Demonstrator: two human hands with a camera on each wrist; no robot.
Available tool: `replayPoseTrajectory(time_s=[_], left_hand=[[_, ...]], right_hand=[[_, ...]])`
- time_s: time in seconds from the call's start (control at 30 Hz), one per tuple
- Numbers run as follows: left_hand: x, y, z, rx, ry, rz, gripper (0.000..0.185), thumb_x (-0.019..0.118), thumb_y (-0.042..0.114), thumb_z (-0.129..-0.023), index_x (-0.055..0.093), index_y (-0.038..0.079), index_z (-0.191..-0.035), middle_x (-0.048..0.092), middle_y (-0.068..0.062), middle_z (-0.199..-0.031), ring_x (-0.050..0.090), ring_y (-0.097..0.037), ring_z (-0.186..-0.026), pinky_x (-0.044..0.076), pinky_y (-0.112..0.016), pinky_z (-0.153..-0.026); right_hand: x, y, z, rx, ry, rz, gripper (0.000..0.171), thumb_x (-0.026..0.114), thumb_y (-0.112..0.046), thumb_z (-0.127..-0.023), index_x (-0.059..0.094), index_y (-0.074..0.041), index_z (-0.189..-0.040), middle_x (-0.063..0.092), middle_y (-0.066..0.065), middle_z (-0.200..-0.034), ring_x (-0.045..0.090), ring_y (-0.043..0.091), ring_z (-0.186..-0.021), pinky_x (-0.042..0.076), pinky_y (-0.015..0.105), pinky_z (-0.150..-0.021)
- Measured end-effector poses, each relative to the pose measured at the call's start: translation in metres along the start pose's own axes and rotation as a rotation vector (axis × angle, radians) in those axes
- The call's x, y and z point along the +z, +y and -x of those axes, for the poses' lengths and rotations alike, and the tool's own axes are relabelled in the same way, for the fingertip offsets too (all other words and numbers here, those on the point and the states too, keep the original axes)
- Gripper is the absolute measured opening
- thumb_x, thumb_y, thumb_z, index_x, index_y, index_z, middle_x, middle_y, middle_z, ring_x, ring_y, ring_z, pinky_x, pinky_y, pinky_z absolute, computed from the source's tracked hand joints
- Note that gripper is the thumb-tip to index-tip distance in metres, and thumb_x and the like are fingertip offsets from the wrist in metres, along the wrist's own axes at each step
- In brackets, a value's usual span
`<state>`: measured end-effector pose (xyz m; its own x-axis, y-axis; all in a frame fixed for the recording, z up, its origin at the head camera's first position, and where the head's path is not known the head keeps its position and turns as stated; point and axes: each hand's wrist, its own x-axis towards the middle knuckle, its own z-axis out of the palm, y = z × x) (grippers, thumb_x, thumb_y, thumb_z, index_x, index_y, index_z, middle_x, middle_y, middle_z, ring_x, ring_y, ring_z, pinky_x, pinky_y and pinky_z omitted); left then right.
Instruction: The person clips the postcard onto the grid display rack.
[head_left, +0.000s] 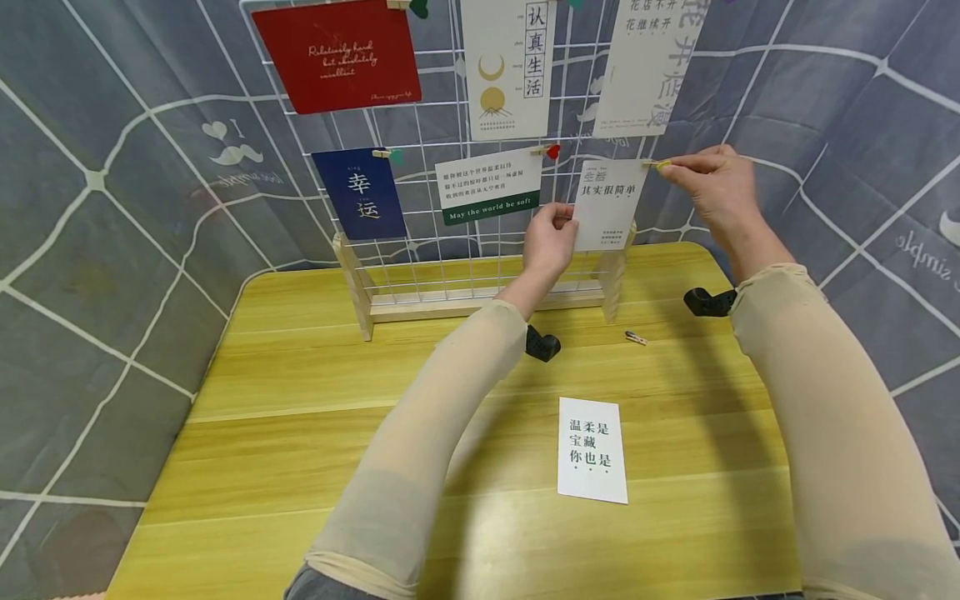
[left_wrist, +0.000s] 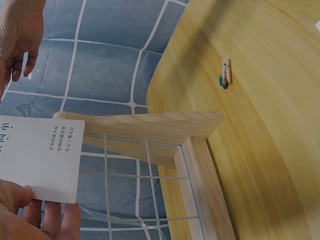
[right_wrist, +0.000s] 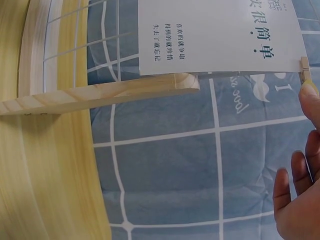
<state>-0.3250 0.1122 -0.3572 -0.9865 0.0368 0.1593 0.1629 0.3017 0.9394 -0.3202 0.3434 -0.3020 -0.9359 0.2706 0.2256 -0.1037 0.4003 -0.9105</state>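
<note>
Against the wire grid (head_left: 420,250), the left hand (head_left: 547,242) pinches the lower left edge of a white card (head_left: 609,204), holding it flat to the mesh. At the card's top right corner the right hand (head_left: 712,187) squeezes a clip (head_left: 658,164). Another clip (head_left: 636,337) and card (head_left: 592,450) lie on the worktop (head_left: 300,400).

Staged craft corner: patterned fabric backdrop (head_left: 112,250), small wooden table (head_left: 300,400).

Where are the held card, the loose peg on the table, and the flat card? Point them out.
held card (head_left: 609,204), head view, on its printed middle
loose peg (head_left: 636,337), head view, on its wooden body
flat card (head_left: 592,450), head view, on its centre
</note>
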Motion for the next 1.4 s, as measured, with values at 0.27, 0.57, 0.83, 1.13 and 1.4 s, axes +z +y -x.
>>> replayPoseTrajectory(time_s=[0.27, 0.57, 0.83, 1.13, 1.4], left_hand=[[0.000, 0.000, 0.001, 0.005, -0.004, 0.002, 0.018, 0.060, 0.011, -0.103, 0.068, 0.009, -0.120, 0.063, -0.001, -0.100, 0.058, -0.012, -0.089, 0.045, -0.021, -0.074], [-0.001, 0.001, 0.000, -0.002, -0.001, -0.007, 0.020, 0.060, 0.013, -0.104, 0.068, 0.009, -0.121, 0.064, -0.001, -0.102, 0.057, -0.012, -0.091, 0.045, -0.021, -0.075], [-0.001, 0.000, 0.000, -0.009, -0.007, -0.012, 0.020, 0.061, 0.015, -0.104, 0.068, 0.009, -0.122, 0.065, -0.001, -0.105, 0.058, -0.012, -0.093, 0.046, -0.020, -0.077], [-0.003, -0.004, 0.002, -0.007, -0.004, -0.016, 0.019, 0.061, 0.015, -0.103, 0.069, 0.010, -0.120, 0.065, -0.001, -0.105, 0.058, -0.012, -0.093, 0.047, -0.021, -0.078], [-0.006, -0.010, 0.004, 0.003, 0.000, 0.000, 0.017, 0.062, 0.016, -0.103, 0.070, 0.010, -0.117, 0.067, -0.001, -0.105, 0.060, -0.012, -0.092, 0.047, -0.020, -0.076]], right_hand=[[0.000, -0.001, -0.001, 0.006, 0.003, 0.034, 0.039, 0.075, -0.032, -0.094, 0.075, -0.008, -0.125, 0.047, -0.011, -0.101, 0.041, 0.003, -0.095, 0.036, 0.029, -0.083], [0.003, -0.001, 0.001, -0.038, 0.004, 0.047, 0.041, 0.073, -0.031, -0.096, 0.071, -0.007, -0.130, 0.048, -0.010, -0.100, 0.045, 0.002, -0.095, 0.041, 0.025, -0.085], [0.004, 0.001, 0.000, -0.067, 0.013, 0.014, 0.039, 0.073, -0.027, -0.097, 0.071, -0.005, -0.129, 0.049, -0.009, -0.099, 0.046, 0.002, -0.094, 0.043, 0.022, -0.084], [0.008, 0.006, 0.000, -0.109, 0.022, -0.045, 0.033, 0.074, -0.022, -0.096, 0.075, -0.006, -0.124, 0.053, -0.008, -0.098, 0.048, 0.004, -0.094, 0.043, 0.021, -0.083], [0.007, 0.006, 0.003, -0.061, 0.002, -0.104, 0.039, 0.074, -0.022, -0.096, 0.070, -0.007, -0.132, 0.054, -0.009, -0.105, 0.049, 0.004, -0.099, 0.044, 0.019, -0.086]])
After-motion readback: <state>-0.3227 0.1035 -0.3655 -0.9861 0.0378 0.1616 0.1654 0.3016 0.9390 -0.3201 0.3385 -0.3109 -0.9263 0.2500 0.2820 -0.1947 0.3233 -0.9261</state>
